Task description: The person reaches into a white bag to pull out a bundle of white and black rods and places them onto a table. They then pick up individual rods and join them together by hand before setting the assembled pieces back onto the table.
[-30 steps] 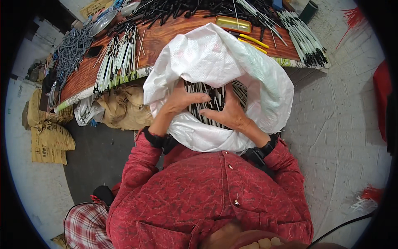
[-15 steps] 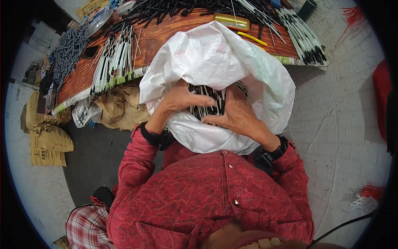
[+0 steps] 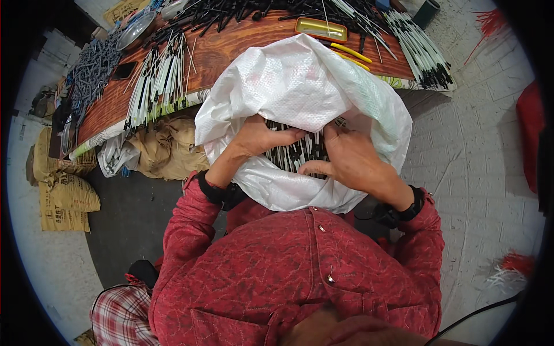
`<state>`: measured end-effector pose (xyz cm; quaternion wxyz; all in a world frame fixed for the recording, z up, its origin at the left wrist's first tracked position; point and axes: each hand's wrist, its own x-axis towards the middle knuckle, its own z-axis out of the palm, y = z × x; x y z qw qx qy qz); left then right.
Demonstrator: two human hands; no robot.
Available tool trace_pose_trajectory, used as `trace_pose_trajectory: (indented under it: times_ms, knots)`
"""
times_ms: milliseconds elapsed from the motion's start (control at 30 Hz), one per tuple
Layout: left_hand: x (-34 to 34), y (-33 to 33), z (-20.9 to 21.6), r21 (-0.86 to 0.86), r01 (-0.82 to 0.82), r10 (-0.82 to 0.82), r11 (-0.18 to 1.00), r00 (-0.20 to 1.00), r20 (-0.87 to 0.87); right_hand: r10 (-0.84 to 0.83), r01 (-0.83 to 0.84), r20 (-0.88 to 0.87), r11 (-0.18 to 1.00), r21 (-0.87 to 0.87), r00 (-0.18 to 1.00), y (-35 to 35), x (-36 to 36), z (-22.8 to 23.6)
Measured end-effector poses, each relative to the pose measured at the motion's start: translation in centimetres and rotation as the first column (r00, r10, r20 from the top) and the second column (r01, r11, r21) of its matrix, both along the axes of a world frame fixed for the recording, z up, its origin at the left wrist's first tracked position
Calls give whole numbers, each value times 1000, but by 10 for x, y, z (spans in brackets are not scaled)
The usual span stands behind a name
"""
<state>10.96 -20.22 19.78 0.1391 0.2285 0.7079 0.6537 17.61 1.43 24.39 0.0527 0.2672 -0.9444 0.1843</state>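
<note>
A white woven sack (image 3: 300, 75) stands upright in front of me with its mouth gaping. Inside it lies a thick mass of thin black-and-white rods (image 3: 294, 151). My left hand (image 3: 254, 138) reaches over the sack's left rim, its thumb laid across the rods and its fingers hidden down their side. On the right, my right hand (image 3: 360, 158) is in the mouth, with its thumb stretched toward the rods. Its fingers bend down by the far edge, the tips out of sight, and thumb and fingers are apart.
Behind the sack is a wooden table (image 3: 213, 60) with bundled white-and-black rods (image 3: 158, 86), a yellow tray (image 3: 321, 29), and grey pieces (image 3: 95, 75). Tan sacks (image 3: 66, 193) stand at left. A person's checked trouser leg (image 3: 118, 314) shows lower left.
My right hand has shifted to the right, its fingers now more bent, uncovering more of the rods. My left hand has moved slightly, its thumb reaching farther over the rods.
</note>
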Motion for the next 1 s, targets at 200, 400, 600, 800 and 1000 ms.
trace_pose_trajectory:
  times_ms: [200,400,600,800,1000]
  knots:
    - [4,-2,7,48,-4,1,999,998,67,38,2,314,992,-126,949,12,-5,19]
    - [4,-2,24,-67,11,-26,998,976,-215,36,-37,250,999,-2,968,-4,-3,19]
    - [8,14,29,45,10,-10,999,1000,-7,46,-78,153,974,211,987,-10,-11,14]
    - [11,17,24,41,-65,67,997,997,-45,180,-188,56,957,223,982,-6,-13,10]
    - [11,16,22,26,-73,76,997,991,-109,53,-67,104,989,128,993,-7,-7,19]
